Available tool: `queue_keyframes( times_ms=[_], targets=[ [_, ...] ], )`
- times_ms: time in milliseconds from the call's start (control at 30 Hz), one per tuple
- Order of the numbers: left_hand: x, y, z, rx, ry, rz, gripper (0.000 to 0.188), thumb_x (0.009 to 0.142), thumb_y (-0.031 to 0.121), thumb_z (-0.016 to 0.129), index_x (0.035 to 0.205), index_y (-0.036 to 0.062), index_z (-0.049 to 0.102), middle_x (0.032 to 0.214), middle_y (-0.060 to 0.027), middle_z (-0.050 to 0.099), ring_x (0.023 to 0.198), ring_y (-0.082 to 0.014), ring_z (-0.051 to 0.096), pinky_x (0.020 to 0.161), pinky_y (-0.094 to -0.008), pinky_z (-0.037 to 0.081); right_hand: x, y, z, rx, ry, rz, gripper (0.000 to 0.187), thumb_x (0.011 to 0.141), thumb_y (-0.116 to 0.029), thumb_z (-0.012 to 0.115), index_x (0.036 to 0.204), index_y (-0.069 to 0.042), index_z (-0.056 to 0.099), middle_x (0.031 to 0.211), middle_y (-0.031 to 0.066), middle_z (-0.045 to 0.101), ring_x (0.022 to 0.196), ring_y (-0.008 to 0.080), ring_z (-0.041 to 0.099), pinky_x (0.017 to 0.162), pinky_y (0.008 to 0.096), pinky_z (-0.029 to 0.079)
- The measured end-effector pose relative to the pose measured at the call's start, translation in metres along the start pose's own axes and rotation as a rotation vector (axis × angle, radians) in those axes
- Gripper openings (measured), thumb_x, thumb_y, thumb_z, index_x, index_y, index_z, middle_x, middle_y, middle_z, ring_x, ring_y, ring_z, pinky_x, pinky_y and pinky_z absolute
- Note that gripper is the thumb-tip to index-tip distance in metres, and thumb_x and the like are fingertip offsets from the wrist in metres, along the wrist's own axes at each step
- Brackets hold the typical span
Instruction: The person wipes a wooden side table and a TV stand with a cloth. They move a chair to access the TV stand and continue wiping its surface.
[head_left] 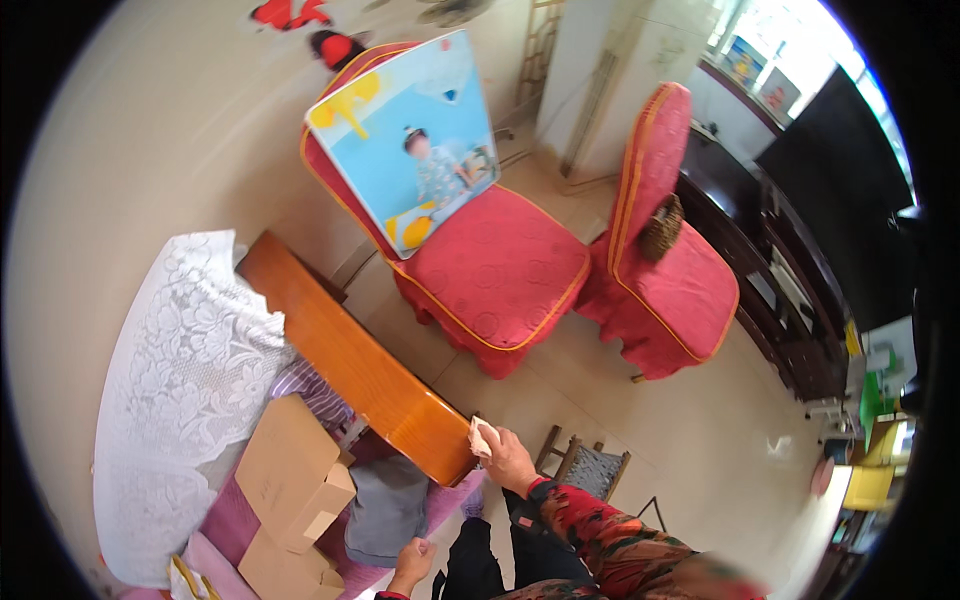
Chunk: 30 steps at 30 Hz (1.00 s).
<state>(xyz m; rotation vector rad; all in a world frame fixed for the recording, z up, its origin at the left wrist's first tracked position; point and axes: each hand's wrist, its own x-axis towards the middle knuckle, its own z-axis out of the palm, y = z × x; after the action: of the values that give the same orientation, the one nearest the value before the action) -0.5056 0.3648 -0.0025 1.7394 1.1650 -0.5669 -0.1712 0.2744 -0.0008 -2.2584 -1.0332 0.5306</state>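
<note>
My right hand [510, 462] grips a small pale cloth [484, 437] and presses it to the near end of a glossy orange-brown wooden armrest [365, 365]. The armrest slants from the upper left down to that hand. My left hand [411, 562] is low in the view with its fingers curled in, and nothing shows in it. Just left of it lies a grey folded cloth [388, 510] on a pink seat cover. An opened cardboard box [287, 468] sits beside the grey cloth. White lace fabric [185, 400] covers the sofa's back and reaches the armrest's far end.
A red-covered chair [490, 265] holds a blue picture panel [410, 140] leaning on its backrest. Another red chair [675, 290] stands to its right, with a brown spiky object [661, 228] on it. A small folding stool [590, 468] is close to my right forearm. Dark cabinets [735, 190] line the right side.
</note>
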Motion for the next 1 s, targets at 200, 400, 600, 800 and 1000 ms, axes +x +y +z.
queue_keyframes(
  times_ms=[200, 400, 600, 800, 1000],
  targets=[
    [0.023, -0.042, -0.018, 0.068, -0.013, 0.183, 0.039, 0.09, 0.038, 0.068, 0.103, 0.0007, 0.067, 0.094, -0.017, 0.074, 0.09, -0.0296, 0.072, 0.082, -0.0391, 0.056, -0.138, 0.08, -0.057, -0.114, -0.187, 0.321, 0.043, 0.085, -0.023, 0.067, 0.125, -0.013, 0.058, 0.102, 0.0151, 0.066, 0.097, 0.0377, 0.064, 0.082, 0.0454, 0.055],
    [0.034, -0.049, -0.051, 0.211, -0.018, 0.223, 0.04, 0.088, 0.039, 0.069, 0.104, 0.0014, 0.067, 0.094, -0.0168, 0.074, 0.09, -0.0311, 0.072, 0.082, -0.0411, 0.056, -0.319, 0.14, -0.065, 0.063, 0.176, 0.702, 0.041, 0.082, -0.021, 0.064, 0.122, -0.012, 0.059, 0.105, 0.0192, 0.067, 0.098, 0.0423, 0.064, 0.084, 0.0486, 0.053],
    [0.015, -0.004, -0.058, 0.226, -0.064, 0.303, 0.041, 0.088, 0.039, 0.069, 0.105, 0.0019, 0.068, 0.095, -0.016, 0.074, 0.092, -0.0302, 0.072, 0.082, -0.0401, 0.056, -0.4, 0.163, -0.013, 0.263, 0.018, 0.952, 0.042, 0.081, -0.026, 0.062, 0.12, -0.011, 0.058, 0.112, 0.0188, 0.067, 0.099, 0.0413, 0.065, 0.085, 0.0483, 0.054],
    [0.004, 0.028, -0.022, 0.302, -0.167, 0.334, 0.041, 0.087, 0.038, 0.07, 0.106, 0.0021, 0.067, 0.096, -0.0161, 0.075, 0.092, -0.0299, 0.072, 0.083, -0.0402, 0.056, -0.384, 0.109, -0.037, 0.067, -0.111, 0.714, 0.044, 0.079, -0.027, 0.063, 0.121, -0.016, 0.06, 0.113, 0.0168, 0.067, 0.1, 0.04, 0.065, 0.086, 0.048, 0.054],
    [0.008, 0.047, 0.024, 0.406, -0.187, 0.376, 0.042, 0.087, 0.037, 0.069, 0.109, 0.002, 0.066, 0.095, -0.0171, 0.073, 0.093, -0.0328, 0.071, 0.083, -0.0424, 0.055, -0.429, 0.117, -0.077, 0.116, 0.088, 0.83, 0.05, 0.076, -0.027, 0.067, 0.125, -0.016, 0.058, 0.11, 0.0157, 0.068, 0.098, 0.0396, 0.066, 0.083, 0.0478, 0.055]
  ],
)
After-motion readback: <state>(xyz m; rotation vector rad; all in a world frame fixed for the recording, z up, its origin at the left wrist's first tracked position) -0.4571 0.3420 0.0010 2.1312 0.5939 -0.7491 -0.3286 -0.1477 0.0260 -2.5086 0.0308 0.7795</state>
